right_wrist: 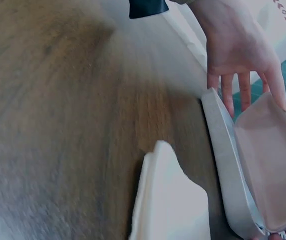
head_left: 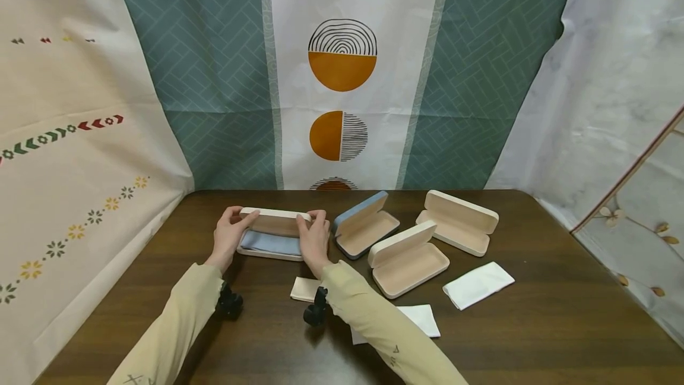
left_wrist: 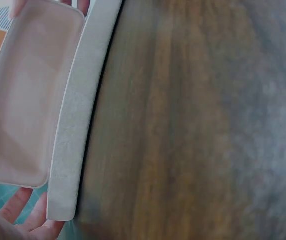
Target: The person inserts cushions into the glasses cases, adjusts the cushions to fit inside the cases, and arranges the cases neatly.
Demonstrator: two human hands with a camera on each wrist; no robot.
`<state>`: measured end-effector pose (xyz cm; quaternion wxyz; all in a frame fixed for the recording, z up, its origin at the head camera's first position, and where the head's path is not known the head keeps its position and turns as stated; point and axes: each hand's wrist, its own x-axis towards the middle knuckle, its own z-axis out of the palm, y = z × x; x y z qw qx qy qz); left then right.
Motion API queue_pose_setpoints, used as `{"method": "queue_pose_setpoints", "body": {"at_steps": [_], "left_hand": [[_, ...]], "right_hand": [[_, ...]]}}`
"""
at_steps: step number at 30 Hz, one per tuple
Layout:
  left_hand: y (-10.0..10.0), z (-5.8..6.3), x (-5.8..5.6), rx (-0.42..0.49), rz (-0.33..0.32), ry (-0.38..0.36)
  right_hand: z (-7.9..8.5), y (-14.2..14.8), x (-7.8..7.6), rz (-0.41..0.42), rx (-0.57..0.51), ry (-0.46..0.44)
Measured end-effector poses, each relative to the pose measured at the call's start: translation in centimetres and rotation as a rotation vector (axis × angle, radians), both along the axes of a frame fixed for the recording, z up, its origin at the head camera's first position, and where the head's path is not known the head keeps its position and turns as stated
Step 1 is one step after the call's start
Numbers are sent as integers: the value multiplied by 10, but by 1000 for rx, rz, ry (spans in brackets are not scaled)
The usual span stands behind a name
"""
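Note:
A white glasses case (head_left: 275,224) with a beige lining stands partly open at the back left of the table, its lid raised. Inside its base lies a folded blue cloth (head_left: 272,243). My left hand (head_left: 228,237) holds the lid's left end, thumb on the front edge. At the other end my right hand (head_left: 315,241) grips the lid in the same manner. The left wrist view shows the beige inside of the lid (left_wrist: 30,95), with fingers around both ends. The blue cloth is mostly hidden in the wrist views.
Right of my hands stand an open blue glasses case (head_left: 369,233) and two open white cases, one nearer (head_left: 411,269) and one farther back (head_left: 459,227). A beige cloth (head_left: 303,290) lies by my right wrist. Two white cloths (head_left: 478,285) lie farther right, one partly under my sleeve.

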<state>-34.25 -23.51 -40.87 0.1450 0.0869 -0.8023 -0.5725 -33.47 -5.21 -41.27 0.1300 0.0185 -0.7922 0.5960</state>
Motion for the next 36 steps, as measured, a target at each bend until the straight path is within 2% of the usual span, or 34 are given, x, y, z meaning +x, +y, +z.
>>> {"method": "queue_pose_setpoints", "body": {"at_steps": [6,10,17,22,28,36], "left_hand": [[-4,8,4,-24,-77,-49],[-8,12,5,4,-130,-106],[-15,17,6,4,-169,-178],[-17,18,9,-11,-198,-184],[-19,18,12,-37,-199,-186],[-24,17,11,-34,-236,-161]], "right_hand": [[6,6,2,22,-12,-16],[6,8,2,38,-12,-28],[5,13,3,123,-18,-45],[7,16,6,169,-25,-66],[7,19,6,196,-20,-130],[7,22,9,205,-26,-114]]}}
